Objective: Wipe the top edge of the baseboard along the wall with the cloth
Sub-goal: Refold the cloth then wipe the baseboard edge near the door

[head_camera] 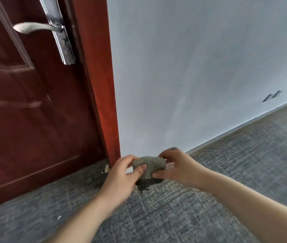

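One bunched grey cloth [147, 166], long axis running left-right, pinched between left hand [121, 174] and right hand [176, 168], down low where wall, carpet and one door frame [102, 85] met, baseboard [244, 126] stretching off right

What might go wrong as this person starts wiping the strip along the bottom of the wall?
The cloth is bunched into a wad between the left hand and right hand, so it may skip parts of the narrow baseboard edge. Dust pushed off could drop onto the carpet, where pale bits already lie by the door frame. The cloth might also rub marks onto the pale wall.
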